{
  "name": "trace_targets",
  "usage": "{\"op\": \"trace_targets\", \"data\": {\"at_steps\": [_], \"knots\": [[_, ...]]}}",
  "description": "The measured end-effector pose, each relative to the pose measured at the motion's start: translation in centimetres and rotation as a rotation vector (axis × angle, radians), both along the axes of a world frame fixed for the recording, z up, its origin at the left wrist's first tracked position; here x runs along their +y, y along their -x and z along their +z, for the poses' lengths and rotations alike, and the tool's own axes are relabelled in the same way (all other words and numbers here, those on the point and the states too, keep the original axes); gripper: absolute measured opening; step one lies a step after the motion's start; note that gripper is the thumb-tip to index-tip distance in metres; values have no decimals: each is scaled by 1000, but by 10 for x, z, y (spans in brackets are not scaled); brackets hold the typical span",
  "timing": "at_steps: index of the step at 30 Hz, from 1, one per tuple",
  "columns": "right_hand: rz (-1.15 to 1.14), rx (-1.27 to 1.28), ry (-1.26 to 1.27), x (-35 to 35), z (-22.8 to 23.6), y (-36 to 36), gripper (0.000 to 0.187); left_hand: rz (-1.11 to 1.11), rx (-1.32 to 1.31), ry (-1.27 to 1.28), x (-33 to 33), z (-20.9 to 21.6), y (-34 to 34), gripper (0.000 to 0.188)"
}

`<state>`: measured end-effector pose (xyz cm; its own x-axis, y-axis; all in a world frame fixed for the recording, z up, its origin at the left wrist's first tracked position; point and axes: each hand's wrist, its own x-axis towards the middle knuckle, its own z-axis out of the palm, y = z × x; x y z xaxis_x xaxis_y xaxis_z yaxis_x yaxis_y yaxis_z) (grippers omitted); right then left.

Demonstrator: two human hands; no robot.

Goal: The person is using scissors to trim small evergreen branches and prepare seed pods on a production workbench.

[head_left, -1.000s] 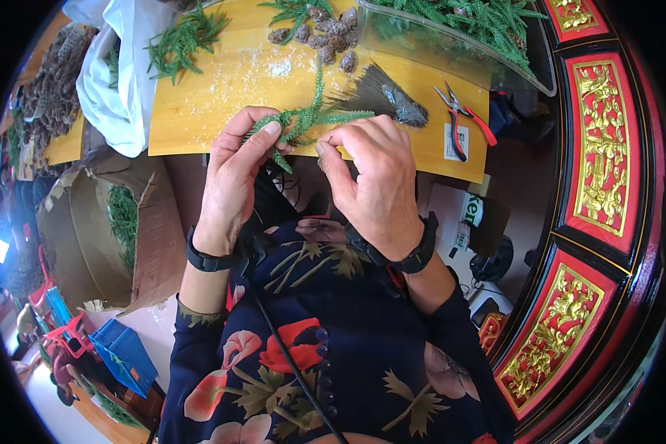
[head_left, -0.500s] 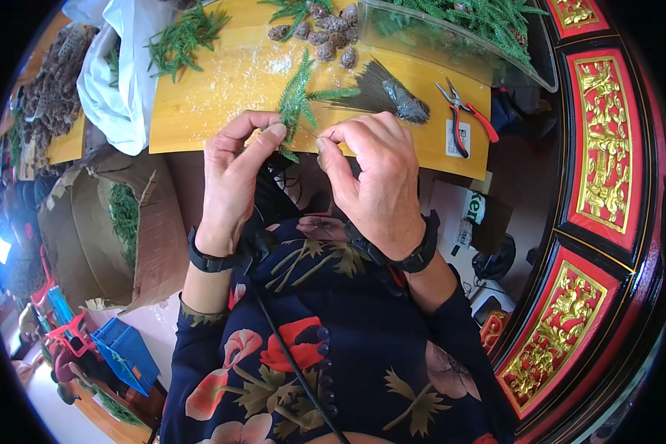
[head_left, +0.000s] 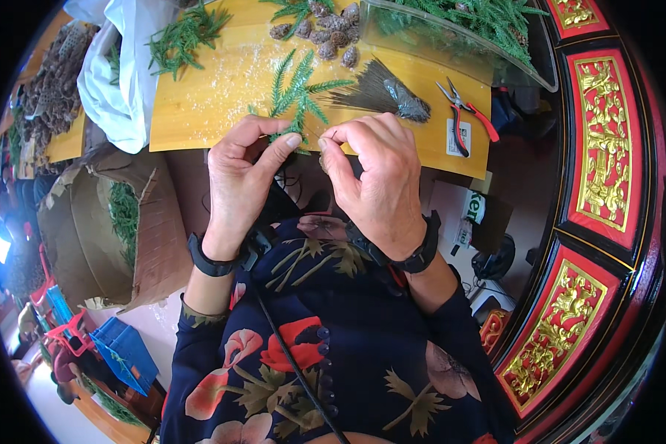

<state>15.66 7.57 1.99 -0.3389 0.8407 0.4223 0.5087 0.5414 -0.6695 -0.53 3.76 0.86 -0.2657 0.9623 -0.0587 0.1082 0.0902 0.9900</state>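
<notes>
Between the thumb and forefinger of my left hand point(head_left: 238, 172) is a green artificial pine sprig point(head_left: 297, 90), its needled branches fanning out over the table edge. My right hand point(head_left: 377, 169), just to the right, is closed in a pinch on a thin dark wire point(head_left: 312, 136) that runs toward the sprig's base. The spot where wire and stem meet is partly hidden by my left thumb. Beyond my right hand lies a fanned bundle of thin dark wires point(head_left: 381, 87), wrapped in plastic at one end. Red-handled pliers point(head_left: 457, 106) rest to its right.
Brown pine cones point(head_left: 338, 24) are heaped at the back of the yellow table point(head_left: 200, 111), near a clear bin point(head_left: 422, 37) of greenery. More sprigs point(head_left: 189, 37) and a white bag point(head_left: 115, 89) are at left. An open cardboard box point(head_left: 89, 229) stands below.
The pine sprig has turned in my left hand, so its branches now spread more widely. My left hand has shifted slightly right and down; my right hand has barely moved.
</notes>
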Motion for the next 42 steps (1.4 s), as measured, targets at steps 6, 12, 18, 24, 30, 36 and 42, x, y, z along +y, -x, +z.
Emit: {"op": "trace_targets", "data": {"at_steps": [6,12,18,24,30,36,42], "knots": [[12,-27,11,-1,1,0,10,18,83,-39,0,-5,2,13],[23,-31,15,-1,-1,1,10,37,217,-50,2,-8,6,19],[9,-41,24,0,-5,0,10,41,-2,-124,4,-1,-2,25],[0,-56,35,-1,-7,1,9,0,-172,-5,-1,-7,7,18],[-2,-37,42,1,-5,1,8,-21,-313,148,1,-8,16,18],[17,67,58,10,0,0,6,39,-567,194,3,4,17,21],[15,108,26,15,1,-1,6,45,-563,141,1,1,18,29]]}}
